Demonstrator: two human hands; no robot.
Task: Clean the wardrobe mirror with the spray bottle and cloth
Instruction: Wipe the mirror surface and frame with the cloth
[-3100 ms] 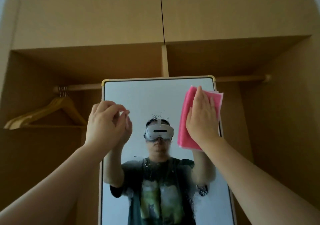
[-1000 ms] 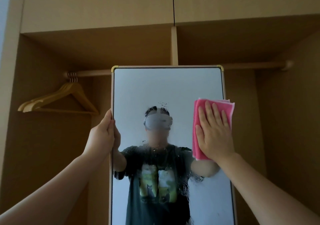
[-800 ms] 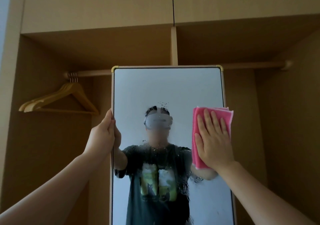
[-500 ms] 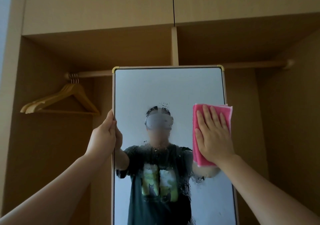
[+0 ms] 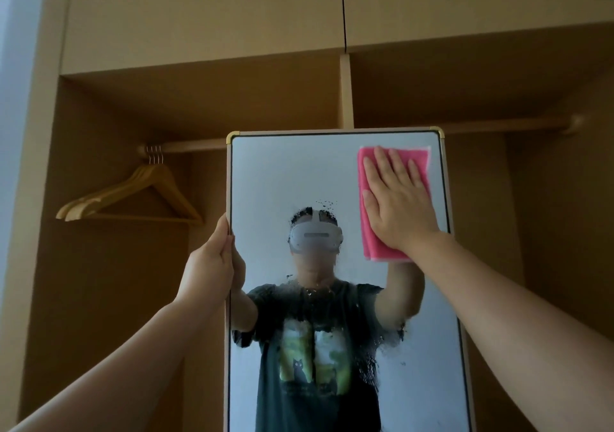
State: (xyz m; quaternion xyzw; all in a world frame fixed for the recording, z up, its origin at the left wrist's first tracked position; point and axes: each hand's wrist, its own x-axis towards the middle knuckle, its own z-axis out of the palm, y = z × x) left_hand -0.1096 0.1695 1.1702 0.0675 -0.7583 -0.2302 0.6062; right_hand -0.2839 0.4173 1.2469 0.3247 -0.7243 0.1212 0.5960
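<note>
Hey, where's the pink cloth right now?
In the head view, the pink cloth is pressed flat under the right hand, against the upper right corner of the mirror, just inside its frame.

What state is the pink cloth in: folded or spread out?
Folded. The pink cloth is a compact pad with doubled edges at its lower end, pressed to the mirror under the flat right hand.

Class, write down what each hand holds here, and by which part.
The left hand grips the mirror by its left frame edge. The right hand grips nothing; its flat palm presses the pink cloth against the glass.
</note>
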